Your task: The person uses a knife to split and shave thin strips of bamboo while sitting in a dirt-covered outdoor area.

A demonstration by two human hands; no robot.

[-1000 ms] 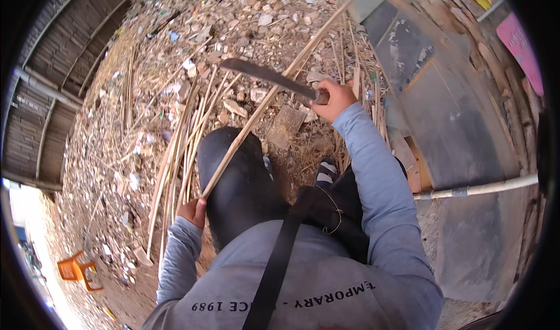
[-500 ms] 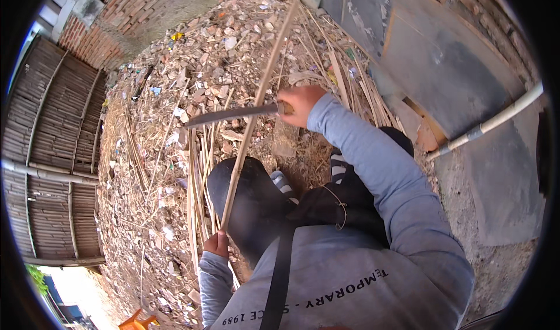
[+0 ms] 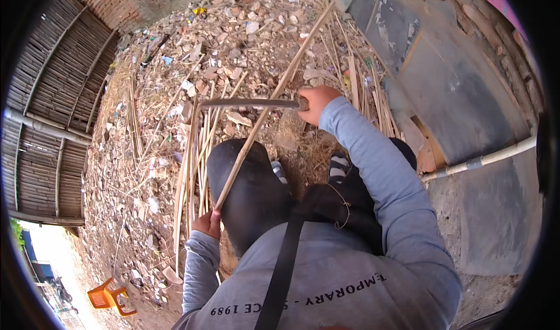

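Observation:
My left hand (image 3: 209, 223) is closed round the near end of a long bamboo strip (image 3: 279, 89), which slants away up and to the right across my left knee. In my right hand (image 3: 320, 103) is the handle of a machete (image 3: 248, 103), its long dark blade pointing left and lying across the strip. Blade and strip cross a little ahead of my knees; whether the edge bites into the bamboo I cannot tell. Beside my left leg lies a bundle of split bamboo strips (image 3: 195, 155).
More bamboo strips (image 3: 367, 93) lie ahead on the right, near large grey sheets (image 3: 461, 85) and a pale pole (image 3: 496, 159). Rubble and litter (image 3: 157, 172) cover the ground. On the left stands a bamboo-slat wall (image 3: 52, 67); an orange plastic chair (image 3: 108, 297) is at lower left.
The machete blade has gone from tilted to nearly level, still across the strip. My left hand sits slightly lower and farther left. The whole view has shifted, bringing more of the orange chair in.

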